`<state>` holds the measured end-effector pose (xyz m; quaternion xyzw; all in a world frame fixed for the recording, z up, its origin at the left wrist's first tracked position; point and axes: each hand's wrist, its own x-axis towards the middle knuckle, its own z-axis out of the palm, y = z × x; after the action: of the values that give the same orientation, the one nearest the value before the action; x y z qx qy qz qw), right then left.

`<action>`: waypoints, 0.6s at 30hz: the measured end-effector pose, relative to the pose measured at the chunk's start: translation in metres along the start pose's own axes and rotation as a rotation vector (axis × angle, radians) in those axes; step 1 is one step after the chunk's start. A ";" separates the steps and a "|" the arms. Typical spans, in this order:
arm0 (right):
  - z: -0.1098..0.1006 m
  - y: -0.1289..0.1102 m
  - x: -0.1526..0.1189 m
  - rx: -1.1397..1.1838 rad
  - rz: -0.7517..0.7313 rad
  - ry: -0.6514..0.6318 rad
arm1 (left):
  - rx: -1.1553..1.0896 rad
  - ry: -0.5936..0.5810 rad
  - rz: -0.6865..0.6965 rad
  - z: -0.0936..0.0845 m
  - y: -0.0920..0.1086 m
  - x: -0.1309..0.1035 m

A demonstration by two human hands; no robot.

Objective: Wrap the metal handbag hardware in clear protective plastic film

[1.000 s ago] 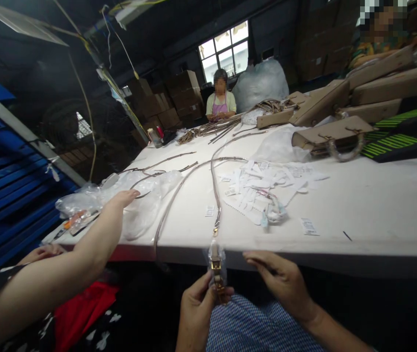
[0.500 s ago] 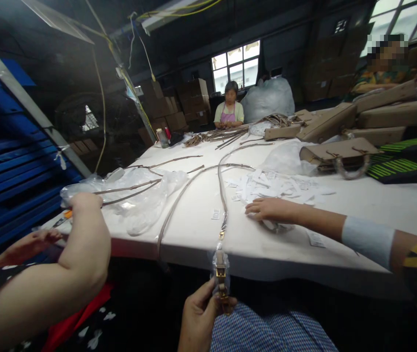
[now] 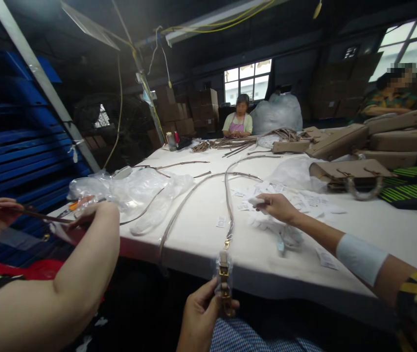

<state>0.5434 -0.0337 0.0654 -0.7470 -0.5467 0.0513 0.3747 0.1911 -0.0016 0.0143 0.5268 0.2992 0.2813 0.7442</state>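
My left hand (image 3: 204, 310) pinches the buckle end of a taupe bag strap (image 3: 229, 205), just off the table's front edge. Clear film wraps this end, and a gold buckle (image 3: 223, 270) and metal clip show at it. From there the strap runs away over the white tabletop. My right hand (image 3: 278, 208), beyond a pale band on the forearm, is raised a little over a heap of white paper labels (image 3: 313, 203). Its fingers are closed on a small white piece (image 3: 257, 201), too blurred to name. Below that hand lies a blurred clear and white item (image 3: 285, 234).
At left, a co-worker's arm (image 3: 87, 264) and hands hold a brown strap beside crumpled plastic bags (image 3: 131, 190). Taupe handbags (image 3: 351, 168) are piled at right. More straps (image 3: 245, 142) lie at the back, where another person (image 3: 238, 120) sits.
My right hand has lifted off the table and now pinches a white piece. My left hand keeps its hold on the strap. The co-worker at left has raised a strap between both hands.
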 end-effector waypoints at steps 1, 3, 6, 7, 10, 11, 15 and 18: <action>0.002 0.000 0.002 0.017 0.004 -0.006 | 0.003 -0.004 0.001 0.001 0.002 0.001; 0.006 0.000 0.007 0.052 0.021 -0.006 | 0.004 -0.007 0.002 0.003 0.006 0.004; 0.012 0.004 0.013 0.121 0.079 -0.003 | -0.002 -0.023 0.001 0.007 0.018 0.008; 0.013 0.006 0.015 0.152 0.104 -0.001 | -0.001 -0.030 0.003 0.008 0.022 0.010; 0.016 0.011 0.023 0.260 0.189 0.048 | 0.002 -0.039 0.007 0.011 0.034 0.018; 0.016 0.013 0.026 0.299 0.217 0.079 | -0.001 -0.037 0.011 0.012 0.038 0.022; 0.020 0.018 0.034 0.485 0.298 0.185 | -0.033 -0.061 0.040 0.025 0.049 0.046; 0.036 0.016 0.032 0.645 0.343 0.215 | -0.118 -0.085 0.074 0.047 0.057 0.078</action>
<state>0.5511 0.0099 0.0405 -0.6722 -0.3272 0.2042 0.6319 0.2720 0.0433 0.0691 0.5040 0.2306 0.3032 0.7752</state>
